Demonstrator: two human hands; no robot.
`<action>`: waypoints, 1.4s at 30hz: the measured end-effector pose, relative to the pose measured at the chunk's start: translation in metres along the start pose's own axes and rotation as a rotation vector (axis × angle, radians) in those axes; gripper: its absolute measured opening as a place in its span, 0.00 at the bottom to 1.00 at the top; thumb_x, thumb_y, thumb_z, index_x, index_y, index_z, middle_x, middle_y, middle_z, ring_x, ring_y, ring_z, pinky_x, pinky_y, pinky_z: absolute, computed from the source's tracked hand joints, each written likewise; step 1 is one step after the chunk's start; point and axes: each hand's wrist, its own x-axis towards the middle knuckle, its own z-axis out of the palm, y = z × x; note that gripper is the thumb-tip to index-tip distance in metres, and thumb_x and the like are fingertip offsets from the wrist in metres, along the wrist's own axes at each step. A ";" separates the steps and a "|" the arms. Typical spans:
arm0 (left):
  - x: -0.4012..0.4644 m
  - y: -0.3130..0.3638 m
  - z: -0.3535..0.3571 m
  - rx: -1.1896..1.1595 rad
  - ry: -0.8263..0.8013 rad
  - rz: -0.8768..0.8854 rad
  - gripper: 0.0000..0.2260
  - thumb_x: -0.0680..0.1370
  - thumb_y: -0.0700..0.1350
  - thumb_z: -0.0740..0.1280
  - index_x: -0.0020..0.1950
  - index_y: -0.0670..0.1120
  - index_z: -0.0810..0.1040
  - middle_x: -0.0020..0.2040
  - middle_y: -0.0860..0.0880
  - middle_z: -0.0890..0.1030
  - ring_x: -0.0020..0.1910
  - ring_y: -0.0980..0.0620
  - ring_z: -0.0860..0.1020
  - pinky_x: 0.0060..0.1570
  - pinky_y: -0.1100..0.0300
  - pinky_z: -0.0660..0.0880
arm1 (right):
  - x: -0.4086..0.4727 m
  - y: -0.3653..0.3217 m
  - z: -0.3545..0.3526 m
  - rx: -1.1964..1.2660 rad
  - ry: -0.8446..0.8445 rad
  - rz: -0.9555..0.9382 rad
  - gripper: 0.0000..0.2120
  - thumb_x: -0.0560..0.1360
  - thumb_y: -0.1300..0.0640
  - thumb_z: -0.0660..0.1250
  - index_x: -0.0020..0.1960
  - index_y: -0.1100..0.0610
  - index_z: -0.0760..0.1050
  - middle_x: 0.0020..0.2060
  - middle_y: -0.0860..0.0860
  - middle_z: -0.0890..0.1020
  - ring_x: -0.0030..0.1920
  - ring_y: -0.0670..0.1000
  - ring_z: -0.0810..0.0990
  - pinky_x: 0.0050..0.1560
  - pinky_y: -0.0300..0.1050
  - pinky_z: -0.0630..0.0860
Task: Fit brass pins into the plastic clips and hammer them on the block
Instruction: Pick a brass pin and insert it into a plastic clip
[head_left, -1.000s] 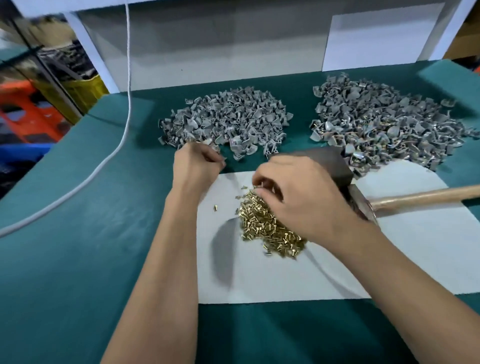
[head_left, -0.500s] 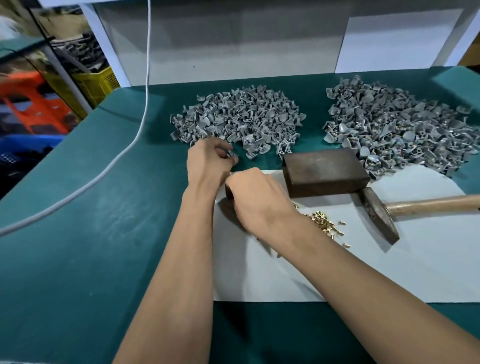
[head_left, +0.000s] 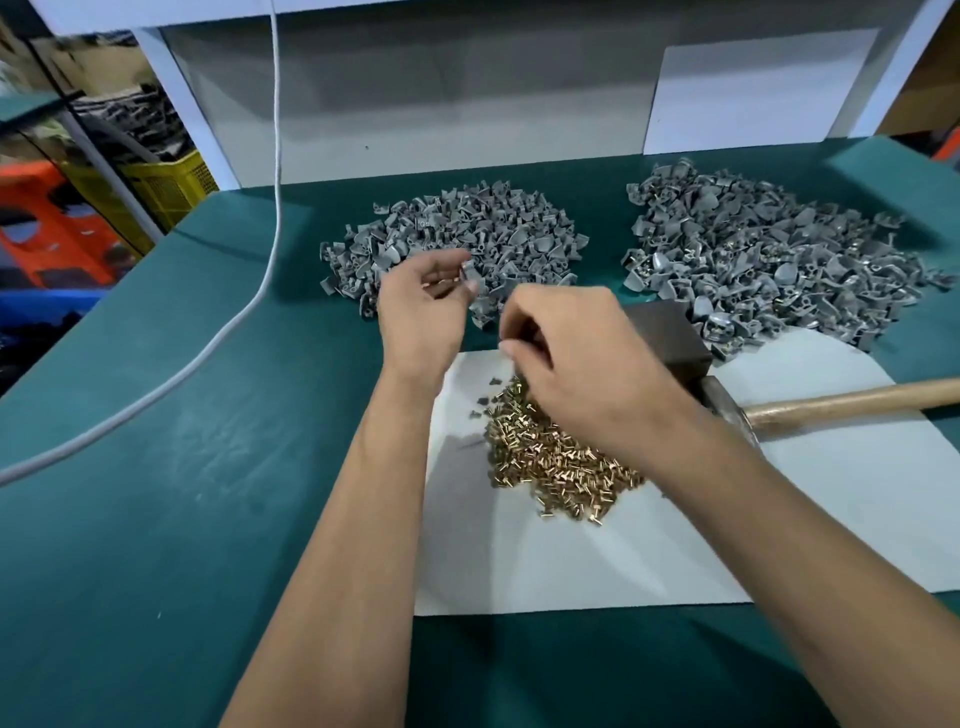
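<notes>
Right, you're pinching a light, stiff clip (head_left: 467, 275) in your left hand (head_left: 423, 312) while your right hand (head_left: 576, 358), fingers curled, is picking tiny, slippery brass pins (head_left: 561, 462) — I can't tell whether it's holding one.

clip (head_left: 467, 274): grey, pinched in my left fingertips
pins (head_left: 558, 460): brass heap on white sheet
block (head_left: 667, 332): dark, beside hammer (head_left: 831, 402)

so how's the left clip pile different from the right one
The left pile is plain grey; the right pile shows glints of brass among its clips. The left pile looks smaller and rounder; the right pile spreads wider, spilling onto the white sheet. The left hand holds a clip beside the left pile; no hand is near the right pile. Both hold similar grey clips on the green table.
</notes>
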 end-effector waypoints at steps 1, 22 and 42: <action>-0.005 0.007 0.007 -0.082 -0.026 0.008 0.13 0.75 0.35 0.75 0.58 0.48 0.84 0.51 0.54 0.85 0.50 0.60 0.83 0.57 0.60 0.81 | -0.003 0.010 -0.011 0.073 0.059 0.040 0.03 0.79 0.58 0.71 0.48 0.52 0.78 0.42 0.47 0.82 0.38 0.46 0.83 0.42 0.47 0.83; -0.057 0.019 0.061 -0.107 -0.431 0.323 0.18 0.70 0.33 0.79 0.57 0.39 0.79 0.50 0.44 0.85 0.50 0.52 0.85 0.53 0.59 0.82 | -0.031 0.087 -0.029 0.289 0.424 0.074 0.09 0.73 0.64 0.76 0.51 0.56 0.81 0.42 0.45 0.84 0.45 0.44 0.85 0.49 0.42 0.83; -0.061 0.021 0.062 -0.192 -0.446 0.245 0.15 0.69 0.30 0.78 0.51 0.42 0.85 0.45 0.46 0.87 0.45 0.50 0.87 0.50 0.58 0.83 | -0.033 0.086 -0.028 0.229 0.448 0.099 0.09 0.73 0.65 0.76 0.50 0.57 0.82 0.41 0.47 0.85 0.43 0.44 0.85 0.48 0.45 0.84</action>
